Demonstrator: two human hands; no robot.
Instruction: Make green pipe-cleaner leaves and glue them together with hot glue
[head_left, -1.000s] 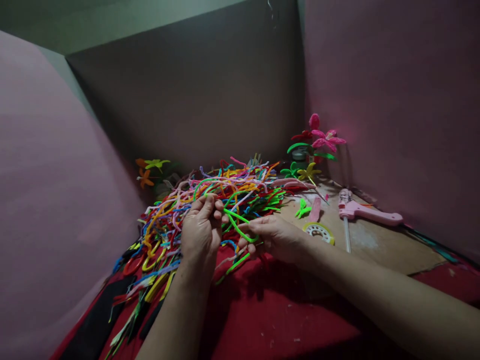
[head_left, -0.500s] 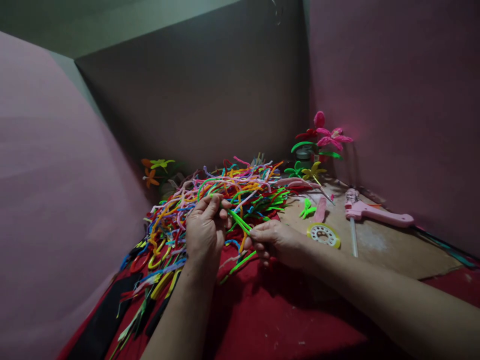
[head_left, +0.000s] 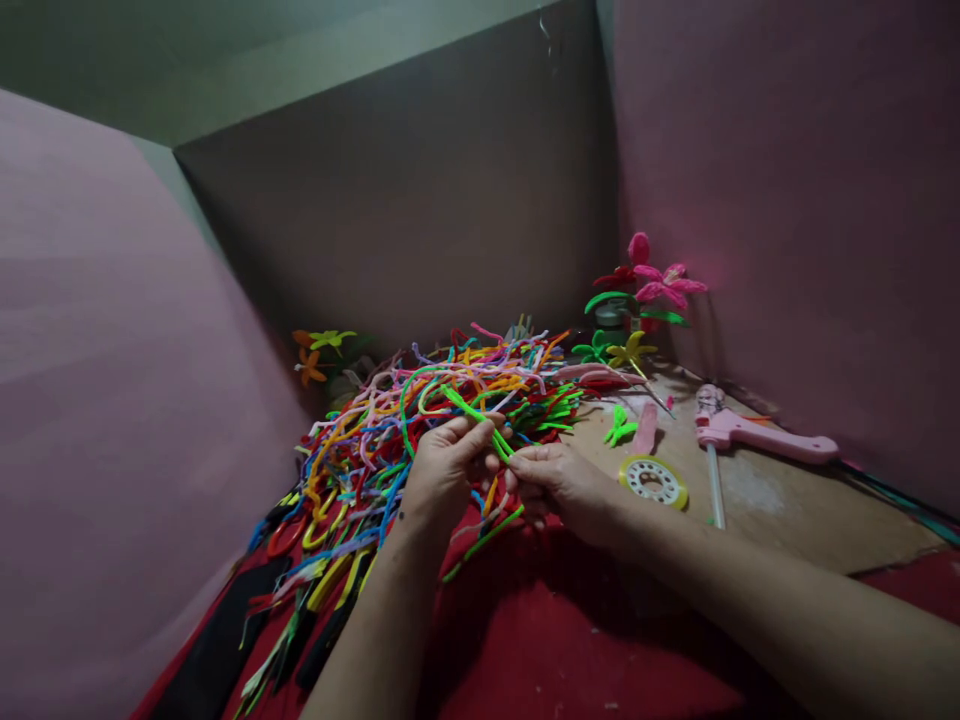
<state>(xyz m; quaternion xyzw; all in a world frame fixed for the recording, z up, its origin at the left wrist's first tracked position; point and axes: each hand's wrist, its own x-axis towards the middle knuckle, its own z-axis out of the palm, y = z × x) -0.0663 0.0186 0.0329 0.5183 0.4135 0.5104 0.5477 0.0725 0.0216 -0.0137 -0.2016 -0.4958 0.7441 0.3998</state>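
Several bright green pipe cleaners [head_left: 466, 404] lie together between my two hands, their upper ends sticking out to the upper left. My left hand [head_left: 459, 462] pinches them around their middle with thumb and fingers. Close beside it, my right hand [head_left: 551, 482] grips them lower down, fingers curled. Another green length [head_left: 495, 538] slants down to the left below my right hand. Behind both hands spreads a tangled heap of multicoloured pipe cleaners [head_left: 375, 410].
A pink glue gun [head_left: 765, 436], a yellow tape roll [head_left: 652, 482] and a small green piece [head_left: 619, 427] lie on a brown board [head_left: 817, 515] at right. Pink flowers [head_left: 670, 284] stand behind. Yellow-handled tools [head_left: 330, 580] rest on red cloth [head_left: 525, 640] at left.
My left hand has slid down the green pipe cleaners toward my right hand, so more of their upper ends shows. The camera view has shifted slightly.
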